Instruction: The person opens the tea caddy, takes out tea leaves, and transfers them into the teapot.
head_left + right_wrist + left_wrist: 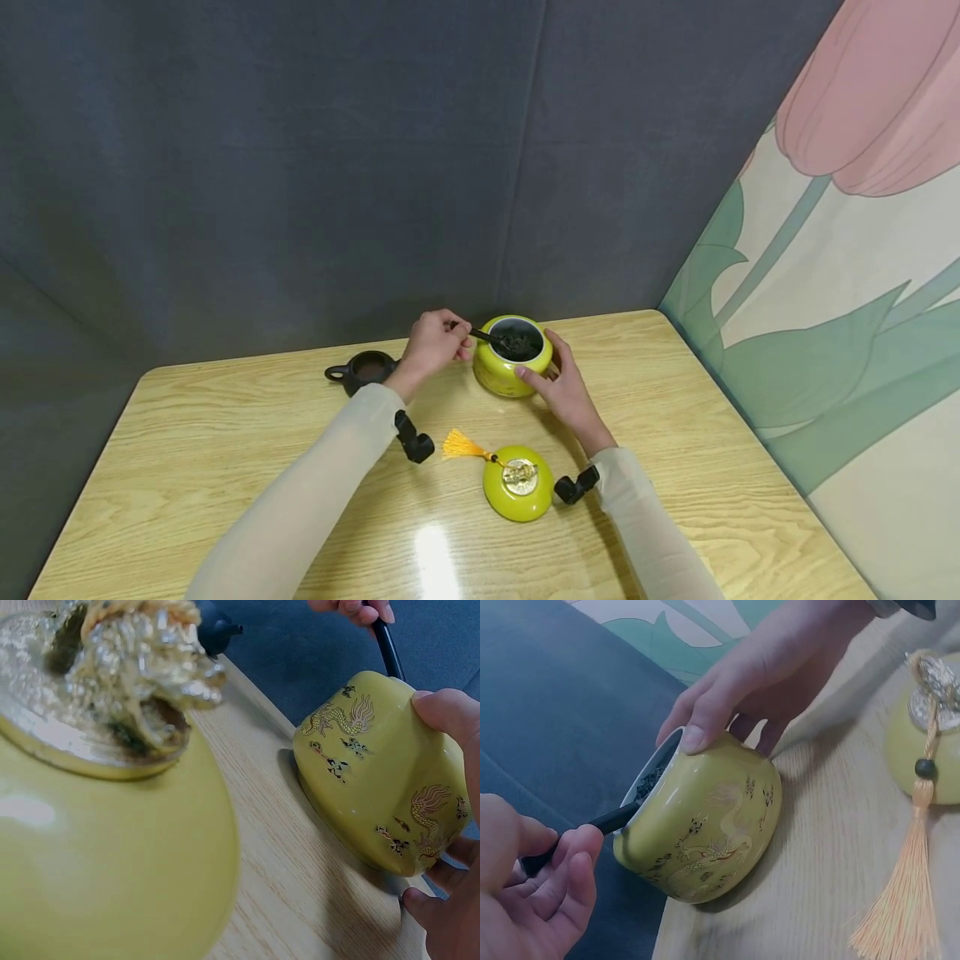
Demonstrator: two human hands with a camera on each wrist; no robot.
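Pinches black utensil [486, 336] in left hand [437, 343], inserted into yellow jar [501, 378]; grips jar by rim and side with right hand [567, 393], near yellow lid [518, 483].

Tea corner: teapot [366, 383], wooden table [675, 400]

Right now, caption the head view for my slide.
Left hand holds a black utensil in the yellow jar the right hand grips.

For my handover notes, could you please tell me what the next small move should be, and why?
I would probably have the left grip raise the black tool with a little of the dark contents, since its far end is inside the open yellow jar, which the right grip holds.
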